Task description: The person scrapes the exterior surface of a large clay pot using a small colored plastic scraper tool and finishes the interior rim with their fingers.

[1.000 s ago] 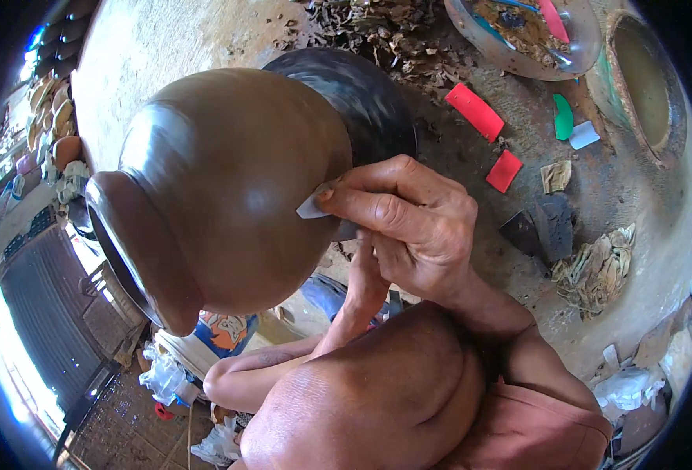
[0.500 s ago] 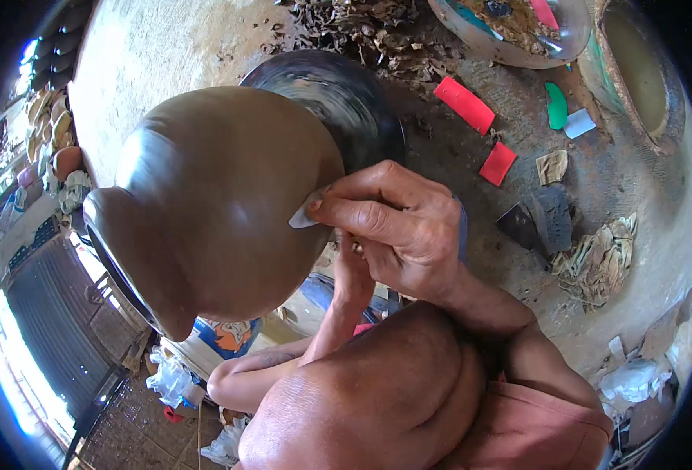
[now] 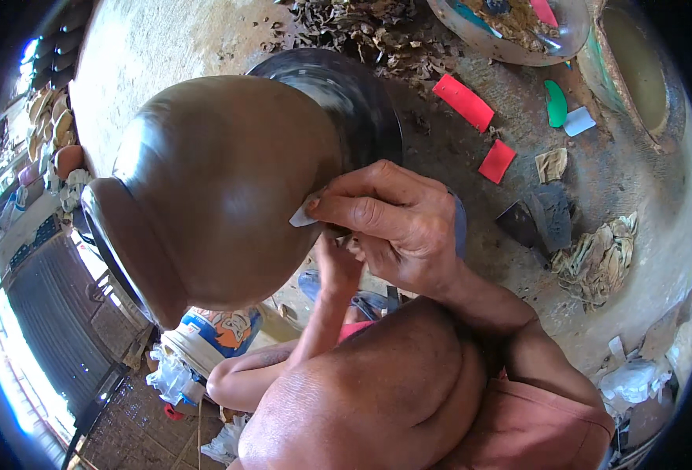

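Note:
A large brown clay pot (image 3: 228, 180) lies tilted on its side, its rimmed mouth toward the left, in front of a dark round disc (image 3: 373, 125). My right hand (image 3: 389, 227) pinches a small pale flat scraper (image 3: 300, 217) against the side of the pot. Below it, my left hand (image 3: 338, 270) is curled at the pot's underside by its lower right; what those fingers grip is partly hidden behind the pot and my right hand.
Red (image 3: 463, 102), green (image 3: 556, 103) and white flat pieces lie at right, near dark scrapers and crumpled cloth (image 3: 596, 258). A basin of clay (image 3: 502, 51), a water vessel (image 3: 635, 78) and scraps stand beyond. A bucket (image 3: 213, 337) sits below the pot; my bent knee is in front.
The pot and my right hand with the scraper have shifted slightly left in the picture, as has the background. My left hand has moved a little left beneath the pot.

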The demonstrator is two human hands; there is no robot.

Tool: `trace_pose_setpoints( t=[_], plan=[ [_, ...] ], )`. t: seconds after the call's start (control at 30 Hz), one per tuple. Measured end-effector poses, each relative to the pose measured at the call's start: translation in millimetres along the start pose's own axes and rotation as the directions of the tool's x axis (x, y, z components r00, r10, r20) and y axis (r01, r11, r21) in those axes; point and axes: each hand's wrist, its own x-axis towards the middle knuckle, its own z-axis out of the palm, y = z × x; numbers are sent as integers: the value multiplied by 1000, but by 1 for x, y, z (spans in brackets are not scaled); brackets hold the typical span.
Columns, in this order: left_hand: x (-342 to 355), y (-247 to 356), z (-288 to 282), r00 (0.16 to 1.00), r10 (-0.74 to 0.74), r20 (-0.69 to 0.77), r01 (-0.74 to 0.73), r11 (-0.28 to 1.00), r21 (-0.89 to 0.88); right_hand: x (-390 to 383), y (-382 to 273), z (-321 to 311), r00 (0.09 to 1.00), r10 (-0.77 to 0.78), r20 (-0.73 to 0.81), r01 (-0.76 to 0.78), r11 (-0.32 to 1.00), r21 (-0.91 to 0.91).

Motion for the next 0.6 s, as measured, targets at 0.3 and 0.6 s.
trace_pose_setpoints(
  t=[0.3, 0.6],
  plan=[
    [-4, -23, 9, 998, 34, -50, -39, 995, -92, -5, -2, 8, 998, 65, 21, -65, 998, 23],
    [45, 83, -51, 974, 227, 7, -227, 967, 120, -13, -6, 4, 998, 69, 3, -69, 998, 2]
  ],
)
